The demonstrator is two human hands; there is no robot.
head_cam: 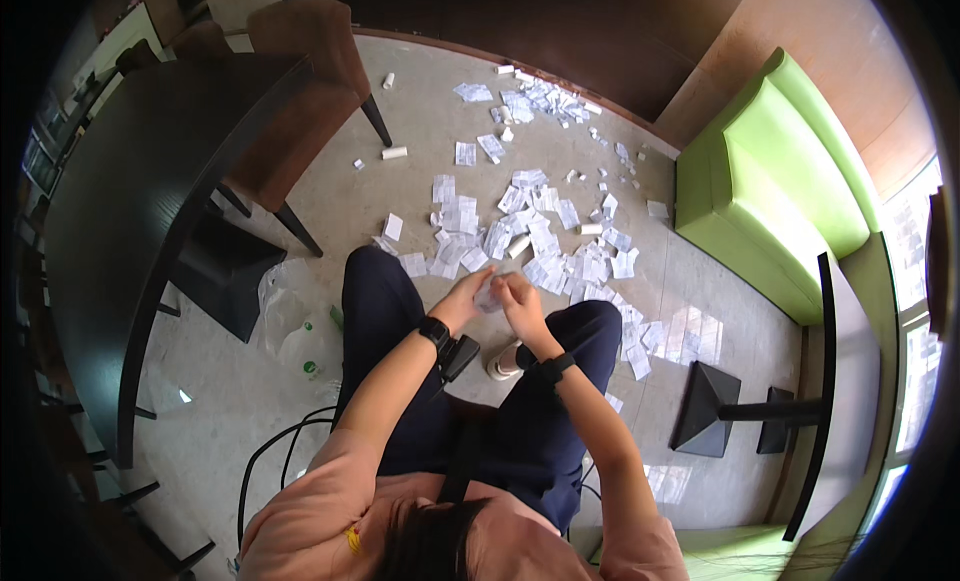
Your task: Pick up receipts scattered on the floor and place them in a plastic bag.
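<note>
Between my knees, my left hand (pixel 459 305) holds a pale, crumpled piece (pixel 488 299), blurred, so paper or thin plastic cannot be told apart. My right hand (pixel 523 308) meets it from the other side, fingers bent and pinching at it. Just beyond the hands, many printed paper slips (pixel 459 215) lie scattered over the tiled floor (pixel 315 371), some overlapping. Among them are white paper rolls, one roll (pixel 517 246) close to my hands and another roll (pixel 589 229) to its right. Dark bands circle both wrists, and a black device (pixel 459 358) sits by the left one.
A clear plastic bag (pixel 300 329) with green marks lies left of my leg. Further left are a dark table (pixel 142 206) and a brown chair (pixel 307 93). To the right stand a green bench seat (pixel 772 191) and a pedestal table (pixel 847 401). Black cables (pixel 259 453) run on the left.
</note>
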